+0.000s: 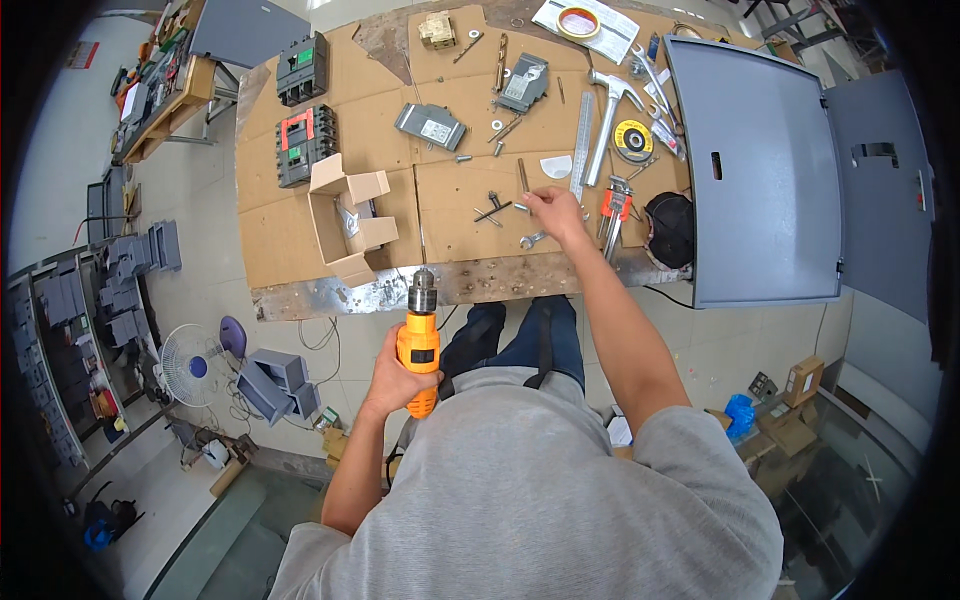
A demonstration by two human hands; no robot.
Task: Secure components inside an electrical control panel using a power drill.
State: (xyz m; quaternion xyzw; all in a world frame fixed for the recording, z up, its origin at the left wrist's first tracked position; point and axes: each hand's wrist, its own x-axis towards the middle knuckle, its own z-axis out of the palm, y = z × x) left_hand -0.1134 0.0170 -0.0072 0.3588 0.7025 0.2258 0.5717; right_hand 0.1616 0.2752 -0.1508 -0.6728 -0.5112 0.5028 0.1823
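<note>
My left hand point(402, 378) is wrapped round an orange electric drill point(418, 345), its metal chuck point(423, 292) pointing away from me, just off the table's front edge. Over the cardboard my right hand point(556, 214) is closed, fingertips pinching the near end of a thin brownish rod point(522, 174) that looks like a drill bit. Beside those fingers lie a black chuck key point(492, 209), a small bolt point(521, 207) and a wrench point(533, 240). A steel ruler point(581, 140) and a claw hammer point(604, 125) lie beyond the right hand.
An opened cardboard box point(324, 226) stands at the table's left, near black circuit breakers point(306, 146). Two grey modules point(430, 126) lie mid-table. To the right are a red-held hex key set point(615, 207), a yellow-labelled disc point(633, 141), a black cap point(670, 230) and a grey metal cabinet point(755, 200).
</note>
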